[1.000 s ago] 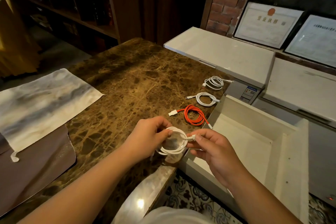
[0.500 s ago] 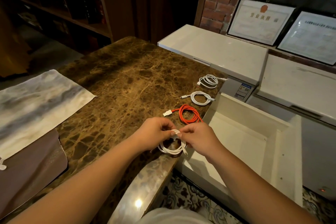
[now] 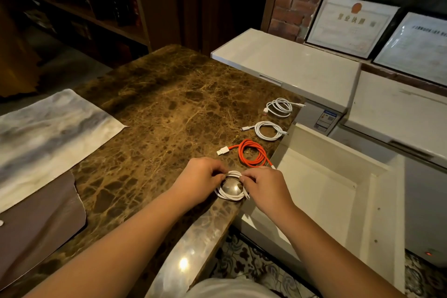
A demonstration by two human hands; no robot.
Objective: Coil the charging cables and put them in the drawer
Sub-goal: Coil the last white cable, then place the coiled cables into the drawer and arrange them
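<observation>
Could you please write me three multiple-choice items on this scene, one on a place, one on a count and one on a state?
1. Where does the orange cable lie?
A. inside the drawer
B. on the marble counter, beside the drawer
C. on the cloth

2. How many coiled cables are in view in all?
A. two
B. four
C. six

3. What is the state of the drawer?
A. pulled open, no cable inside
B. closed
C. open and full of cables

Answers:
1 B: it rests on the marble counter near the edge.
2 B: three lie on the counter and one white cable is pinched by the left hand and right hand.
3 A: its pale interior shows bare.
</observation>
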